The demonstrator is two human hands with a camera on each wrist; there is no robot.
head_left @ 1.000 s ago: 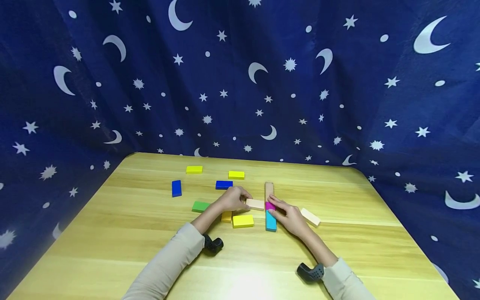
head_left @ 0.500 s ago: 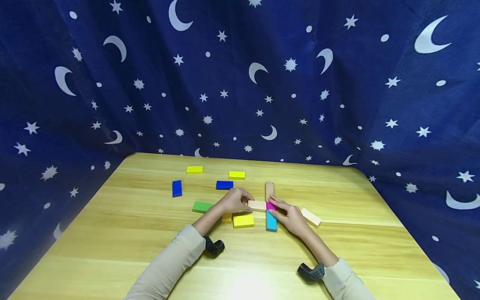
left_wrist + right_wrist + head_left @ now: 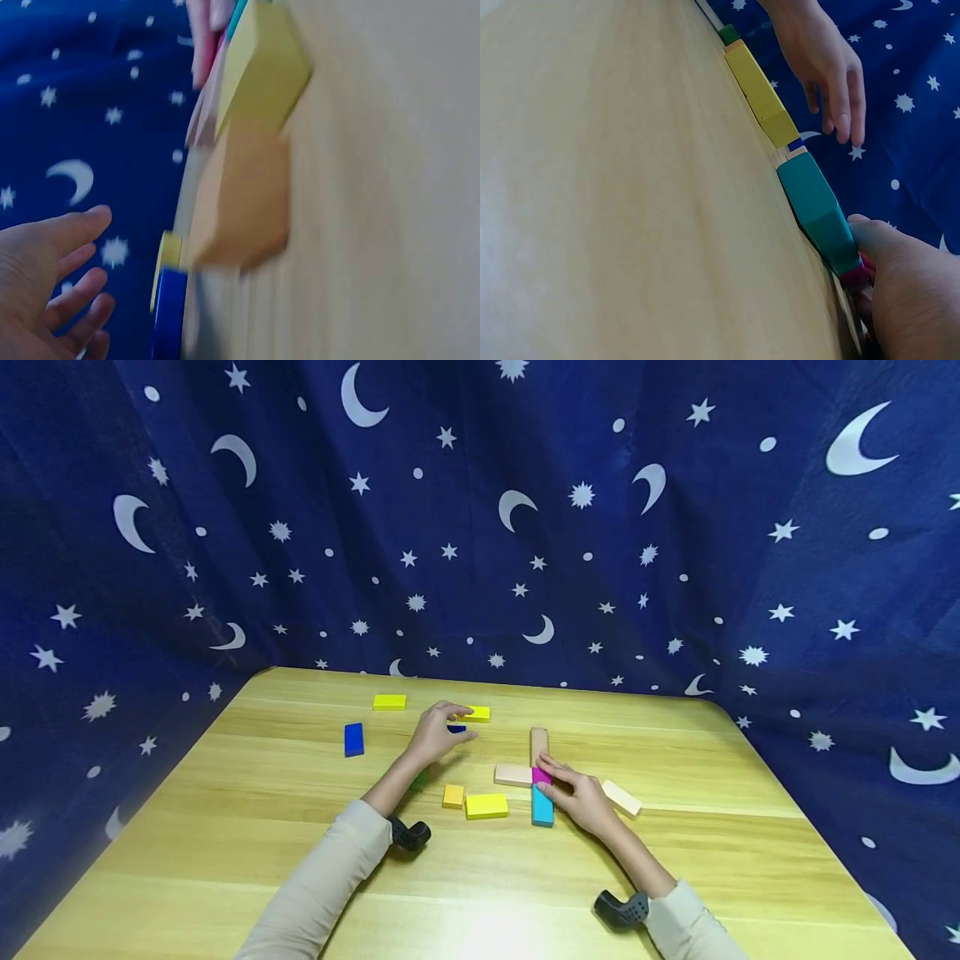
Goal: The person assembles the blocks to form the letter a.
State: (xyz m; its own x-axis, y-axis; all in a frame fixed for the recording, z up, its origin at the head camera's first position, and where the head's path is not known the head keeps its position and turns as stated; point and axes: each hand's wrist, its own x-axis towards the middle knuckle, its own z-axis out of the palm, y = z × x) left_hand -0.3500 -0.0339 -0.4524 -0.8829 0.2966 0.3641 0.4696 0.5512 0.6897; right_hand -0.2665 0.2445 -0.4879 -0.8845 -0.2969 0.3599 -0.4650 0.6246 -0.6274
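My left hand (image 3: 435, 733) hovers with fingers spread and nothing between them. It is over a dark blue block (image 3: 457, 728), partly hidden beneath it, and near a yellow block (image 3: 477, 714). My right hand (image 3: 581, 795) pinches a small magenta block (image 3: 541, 775) between thumb and fingers. That block sits in a line between a tan block (image 3: 538, 743) and a light blue block (image 3: 542, 807). A pale wooden block (image 3: 513, 775) lies crosswise against its left side. In the right wrist view the thumb (image 3: 866, 225) is beside the light blue block's end.
An orange block (image 3: 453, 797) and a yellow block (image 3: 487, 807) lie left of the line. A green block (image 3: 418, 782) is mostly hidden by the left arm. Farther left are a blue block (image 3: 354, 740) and a yellow one (image 3: 389, 702). Another pale block (image 3: 622, 799) lies right.
My left hand slid the pale block right against the magenta block, let it go, and moved up and left over the dark blue block. The right hand has stayed in place.
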